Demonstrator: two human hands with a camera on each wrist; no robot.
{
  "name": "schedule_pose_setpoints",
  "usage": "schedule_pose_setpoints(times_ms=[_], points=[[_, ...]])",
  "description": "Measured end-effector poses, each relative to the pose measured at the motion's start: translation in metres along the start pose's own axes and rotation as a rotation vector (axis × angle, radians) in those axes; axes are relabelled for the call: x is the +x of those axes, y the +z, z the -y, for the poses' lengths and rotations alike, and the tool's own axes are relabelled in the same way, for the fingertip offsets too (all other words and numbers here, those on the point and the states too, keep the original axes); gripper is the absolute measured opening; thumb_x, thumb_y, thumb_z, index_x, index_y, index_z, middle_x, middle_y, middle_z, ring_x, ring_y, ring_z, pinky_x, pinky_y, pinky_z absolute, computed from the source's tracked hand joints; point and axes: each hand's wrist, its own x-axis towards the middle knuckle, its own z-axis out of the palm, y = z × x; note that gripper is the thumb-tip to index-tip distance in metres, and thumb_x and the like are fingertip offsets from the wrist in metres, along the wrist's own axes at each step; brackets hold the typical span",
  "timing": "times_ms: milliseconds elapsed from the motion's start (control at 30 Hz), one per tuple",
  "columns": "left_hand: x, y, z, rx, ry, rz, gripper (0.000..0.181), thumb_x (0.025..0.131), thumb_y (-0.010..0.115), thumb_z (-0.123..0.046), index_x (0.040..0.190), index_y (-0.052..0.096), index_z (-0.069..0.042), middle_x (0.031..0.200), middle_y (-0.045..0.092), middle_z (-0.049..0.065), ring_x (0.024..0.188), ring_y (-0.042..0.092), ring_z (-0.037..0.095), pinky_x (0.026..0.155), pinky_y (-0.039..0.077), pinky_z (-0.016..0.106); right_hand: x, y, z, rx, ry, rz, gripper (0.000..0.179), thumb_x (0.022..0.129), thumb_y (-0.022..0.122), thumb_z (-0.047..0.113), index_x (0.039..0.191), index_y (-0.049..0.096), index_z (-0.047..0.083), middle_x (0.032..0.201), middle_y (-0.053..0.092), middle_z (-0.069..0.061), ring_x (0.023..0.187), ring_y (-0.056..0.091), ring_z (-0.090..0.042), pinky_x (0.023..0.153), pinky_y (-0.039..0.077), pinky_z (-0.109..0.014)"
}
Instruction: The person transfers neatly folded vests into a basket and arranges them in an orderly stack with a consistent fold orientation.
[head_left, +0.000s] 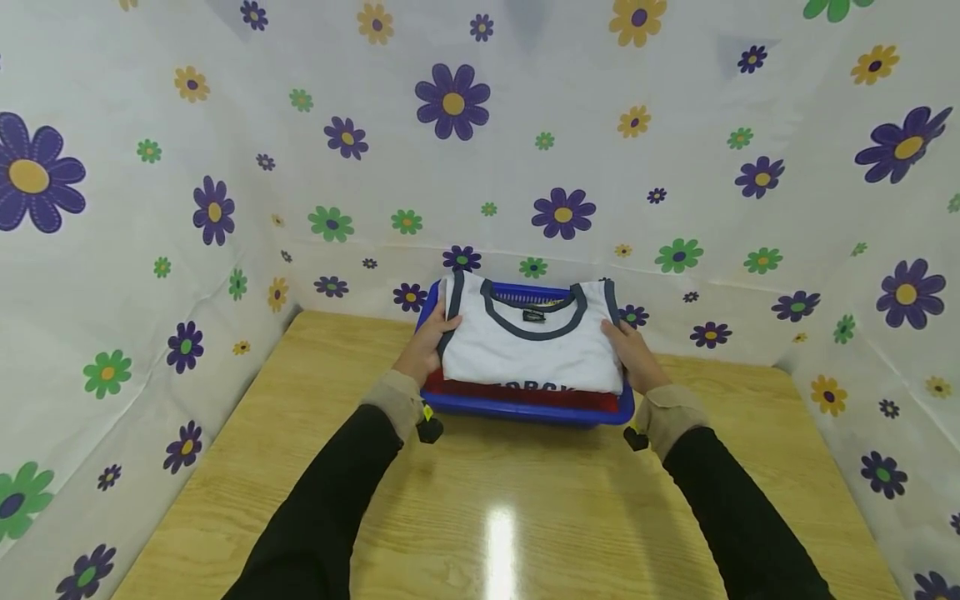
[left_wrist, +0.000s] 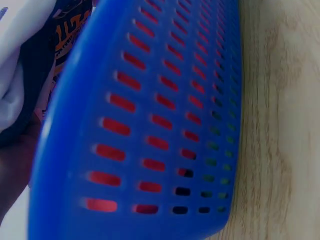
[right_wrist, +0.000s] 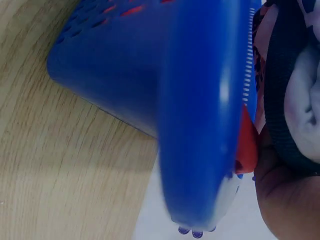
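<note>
A folded white T-shirt (head_left: 525, 354) with dark trim at the neck and sides lies across the top of a blue plastic basket (head_left: 517, 410). My left hand (head_left: 426, 343) grips the shirt's left side, thumb on top. On the opposite side my right hand (head_left: 636, 357) grips it the same way. Dark lettering shows partly along the shirt's front fold. Beneath it, a red garment (head_left: 468, 388) fills the front of the basket, and red shows through the slots in the basket wall (left_wrist: 165, 100). The fingers under the shirt are hidden.
The basket stands on a wooden table (head_left: 450, 508), near its back edge. A white cloth (head_left: 480, 167) printed with purple, green and orange flowers hangs behind the table and along both sides. Glare marks the table's front middle.
</note>
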Motion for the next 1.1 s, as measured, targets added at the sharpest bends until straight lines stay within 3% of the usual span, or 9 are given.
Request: schedule_pose_setpoints(times_ms=[167, 300, 400, 500, 533, 733, 900, 1033, 1100], points=[[0.014, -0.006, 0.008, 0.035, 0.017, -0.013, 0.065, 0.099, 0.033, -0.003, 0.152, 0.005, -0.03, 0.158, 0.017, 0.004, 0.124, 0.038, 0.014, 0.107, 0.032, 0.028, 0.006, 0.002, 0.002, -0.057, 0.0, -0.045, 0.057, 0.099, 0.036, 0.039, 0.145, 0.027, 0.006, 0.137, 0.036, -0.017, 0.12, 0.038, -0.028, 0.11, 0.03, -0.044], [0.043, -0.033, 0.027, -0.03, 0.065, 0.067, 0.07, 0.096, 0.045, -0.004, 0.151, 0.015, -0.034, 0.154, 0.029, 0.002, 0.129, 0.04, 0.018, 0.109, 0.033, 0.032, 0.012, 0.002, 0.001, -0.102, 0.014, -0.051, 0.06, 0.099, 0.036, 0.04, 0.148, 0.024, 0.007, 0.143, 0.033, -0.019, 0.125, 0.035, -0.029, 0.113, 0.027, -0.046], [0.055, -0.046, 0.035, -0.01, 0.059, 0.073, 0.07, 0.095, 0.048, -0.007, 0.149, 0.017, -0.038, 0.152, 0.032, 0.0, 0.128, 0.042, 0.018, 0.108, 0.035, 0.033, 0.016, 0.003, -0.001, -0.14, 0.026, -0.048, 0.061, 0.099, 0.035, 0.04, 0.149, 0.022, 0.008, 0.145, 0.032, -0.019, 0.127, 0.034, -0.029, 0.113, 0.027, -0.046], [0.056, -0.045, 0.035, 0.071, 0.039, 0.022, 0.068, 0.098, 0.041, -0.008, 0.15, 0.01, -0.04, 0.154, 0.027, 0.0, 0.132, 0.037, 0.019, 0.11, 0.033, 0.035, 0.017, 0.004, -0.002, -0.191, 0.026, -0.055, 0.06, 0.1, 0.034, 0.04, 0.149, 0.023, 0.007, 0.143, 0.034, -0.02, 0.124, 0.035, -0.029, 0.111, 0.029, -0.044], [0.044, -0.033, 0.027, 0.105, 0.012, -0.022, 0.067, 0.1, 0.034, -0.006, 0.151, 0.003, -0.037, 0.157, 0.02, 0.001, 0.136, 0.031, 0.02, 0.113, 0.027, 0.036, 0.017, 0.005, -0.001, -0.204, 0.026, -0.055, 0.059, 0.1, 0.034, 0.039, 0.149, 0.023, 0.007, 0.143, 0.035, -0.02, 0.123, 0.035, -0.029, 0.111, 0.029, -0.044], [0.02, -0.015, 0.007, 0.04, -0.038, -0.014, 0.07, 0.099, 0.033, 0.0, 0.151, 0.0, -0.031, 0.159, 0.012, 0.004, 0.139, 0.024, 0.022, 0.116, 0.022, 0.036, 0.017, 0.008, 0.002, -0.268, 0.017, -0.051, 0.058, 0.101, 0.031, 0.038, 0.146, 0.027, 0.001, 0.138, 0.037, -0.021, 0.121, 0.036, -0.03, 0.109, 0.03, -0.045], [0.016, -0.011, 0.003, 0.099, -0.072, -0.057, 0.071, 0.098, 0.034, 0.002, 0.152, 0.0, -0.031, 0.158, 0.013, 0.004, 0.136, 0.027, 0.021, 0.114, 0.026, 0.036, 0.02, 0.008, 0.001, -0.303, -0.003, -0.048, 0.054, 0.101, 0.032, 0.036, 0.14, 0.034, -0.002, 0.128, 0.042, -0.021, 0.112, 0.04, -0.028, 0.101, 0.035, -0.04], [0.032, -0.02, 0.015, 0.169, -0.088, -0.098, 0.072, 0.097, 0.034, 0.003, 0.152, 0.002, -0.031, 0.157, 0.017, 0.006, 0.136, 0.03, 0.025, 0.114, 0.027, 0.04, 0.022, 0.007, -0.001, -0.334, 0.008, -0.046, 0.054, 0.102, 0.032, 0.036, 0.137, 0.036, -0.005, 0.127, 0.043, -0.02, 0.112, 0.041, -0.027, 0.103, 0.035, -0.042], [0.066, -0.05, 0.036, 0.197, -0.079, -0.087, 0.075, 0.096, 0.042, 0.002, 0.151, 0.005, -0.034, 0.154, 0.025, 0.005, 0.133, 0.036, 0.025, 0.11, 0.033, 0.041, 0.022, 0.006, -0.002, -0.342, 0.008, -0.042, 0.054, 0.102, 0.032, 0.035, 0.137, 0.035, -0.005, 0.13, 0.044, -0.022, 0.115, 0.042, -0.029, 0.106, 0.034, -0.044]])
